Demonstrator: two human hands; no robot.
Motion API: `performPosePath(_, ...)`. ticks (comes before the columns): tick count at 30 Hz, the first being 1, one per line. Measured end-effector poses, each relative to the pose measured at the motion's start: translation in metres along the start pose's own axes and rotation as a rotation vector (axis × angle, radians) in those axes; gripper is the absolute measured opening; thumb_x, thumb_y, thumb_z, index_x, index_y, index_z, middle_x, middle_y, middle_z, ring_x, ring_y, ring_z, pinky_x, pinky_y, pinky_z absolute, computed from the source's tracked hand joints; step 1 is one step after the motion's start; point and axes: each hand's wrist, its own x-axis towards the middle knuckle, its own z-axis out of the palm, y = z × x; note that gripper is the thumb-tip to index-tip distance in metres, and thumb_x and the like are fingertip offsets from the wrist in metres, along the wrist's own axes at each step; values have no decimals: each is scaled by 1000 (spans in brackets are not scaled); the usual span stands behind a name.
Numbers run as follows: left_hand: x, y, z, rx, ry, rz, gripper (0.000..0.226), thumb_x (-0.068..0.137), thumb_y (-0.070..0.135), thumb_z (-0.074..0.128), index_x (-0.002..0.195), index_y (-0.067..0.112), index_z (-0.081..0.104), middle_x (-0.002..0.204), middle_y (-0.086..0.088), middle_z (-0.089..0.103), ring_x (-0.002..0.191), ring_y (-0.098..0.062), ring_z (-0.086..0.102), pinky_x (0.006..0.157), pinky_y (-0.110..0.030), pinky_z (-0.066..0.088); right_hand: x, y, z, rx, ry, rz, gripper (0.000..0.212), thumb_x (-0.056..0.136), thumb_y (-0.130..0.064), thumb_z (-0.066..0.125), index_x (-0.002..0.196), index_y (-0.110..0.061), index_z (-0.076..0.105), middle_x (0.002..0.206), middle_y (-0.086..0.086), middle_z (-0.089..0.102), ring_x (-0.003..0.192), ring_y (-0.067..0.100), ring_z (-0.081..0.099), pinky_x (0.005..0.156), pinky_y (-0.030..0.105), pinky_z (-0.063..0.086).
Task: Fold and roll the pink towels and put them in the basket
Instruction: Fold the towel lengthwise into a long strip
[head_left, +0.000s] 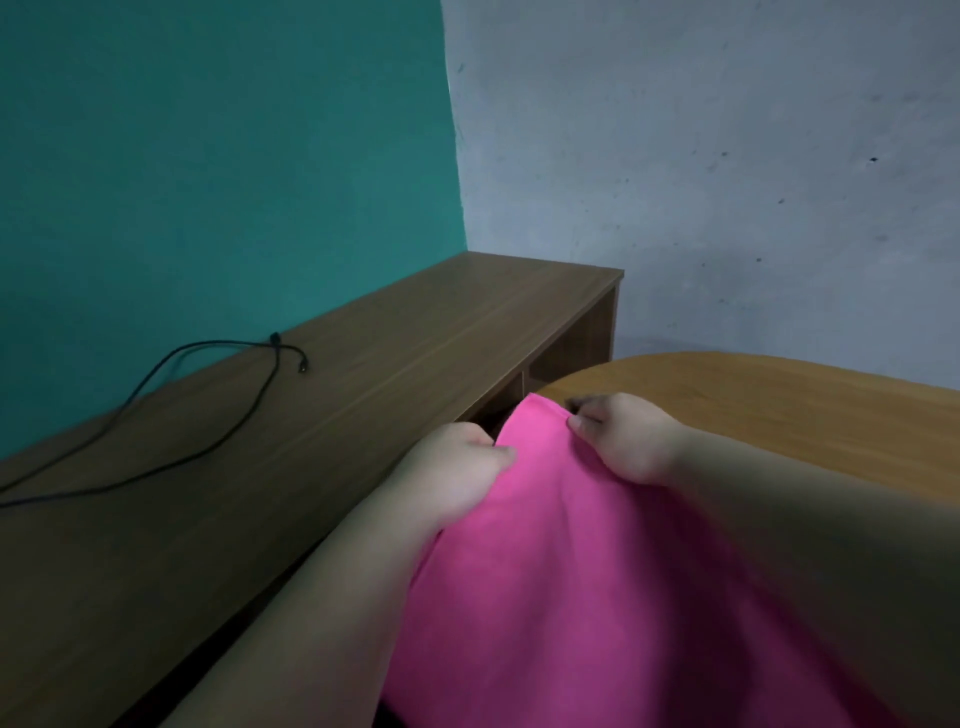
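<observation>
From your head camera, your left hand (457, 467) has its fingers curled tight and its thumb pressed on one top corner of the pink towel (597, 571); your right hand (623, 441) pinches the other top corner between thumb and bent fingers; you hold both corners so the top edge stays straight, which I think gets it ready for a neat fold; the towel hangs from your hands down toward you, above the near edge of the round wooden table (779, 405); a long wooden shelf (363, 389) with a black cable (208, 395) on it runs along the teal wall (208, 156); I see no basket here.
</observation>
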Motion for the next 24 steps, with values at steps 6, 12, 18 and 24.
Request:
performPosePath(6, -55, -25, -9, -240, -5, -96, 22, 67, 34, 57, 76, 29, 76, 78, -7, 73, 70, -20, 61, 70, -34, 44, 5, -20, 7, -32, 55, 84, 37, 96, -59, 50, 74, -30, 56, 96, -5, 64, 106, 26, 61, 108, 55, 39)
performPosePath(12, -116, -50, -3, -379, 135, -107, 25, 67, 36, 56, 85, 30, 72, 79, 7, 74, 79, -20, 72, 84, -50, 57, -9, -30, 9, -24, 128, 170, 41, 106, -42, 36, 125, -21, 66, 128, 6, 66, 126, 30, 55, 117, 53, 29)
performPosePath(18, -136, -80, 2, -433, 171, -32, 21, 91, 17, 63, 86, 36, 71, 84, 7, 76, 81, -15, 73, 86, -52, 56, -2, -37, 5, 43, 57, 184, 54, 90, -71, 41, 100, -27, 71, 107, -2, 71, 111, 26, 62, 111, 55, 36)
performPosePath(24, -134, -80, -5, -415, 156, 70, 10, 92, 31, 67, 88, 26, 74, 82, 10, 76, 78, -12, 73, 81, -49, 57, 11, -38, 10, -116, 74, 133, 38, 103, -43, 46, 75, -21, 58, 81, -2, 61, 88, 25, 60, 75, 31, 38)
